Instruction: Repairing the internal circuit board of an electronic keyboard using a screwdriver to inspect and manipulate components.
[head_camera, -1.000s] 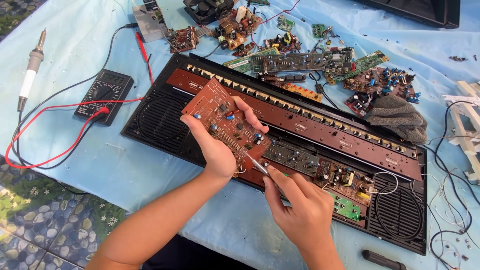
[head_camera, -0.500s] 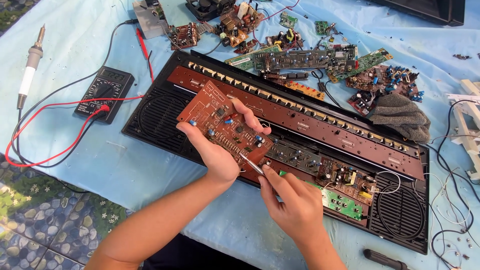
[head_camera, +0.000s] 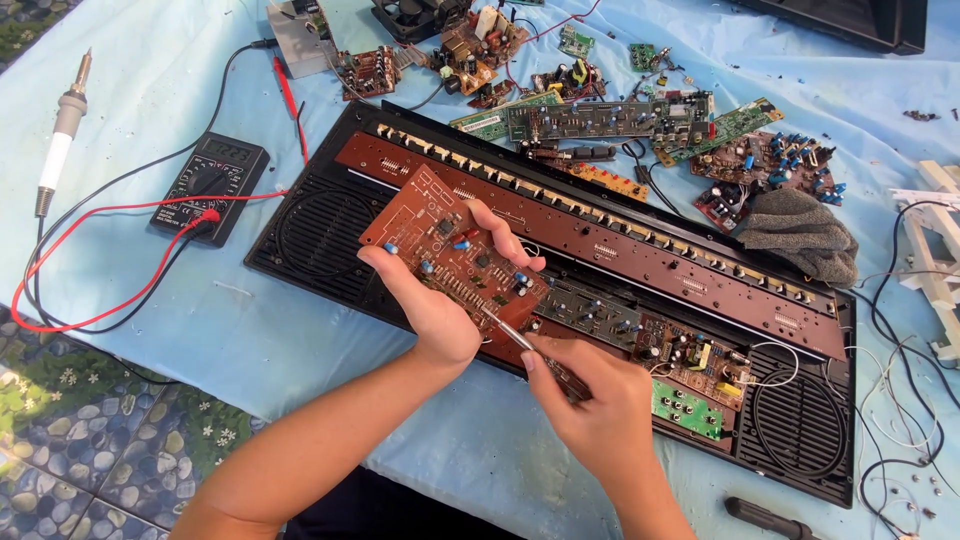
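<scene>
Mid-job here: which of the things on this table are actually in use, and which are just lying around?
In use:
left hand holding the brown circuit board
right hand working a thin metal tool on it
open black keyboard case underneath

Lying about:
multimeter
soldering iron
loose boards
grey cloth

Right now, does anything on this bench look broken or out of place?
Yes. The long black casing lies opened with its boards bared; the left hand tilts a brown circuit board free of it. Loose boards are heaped behind.
</scene>
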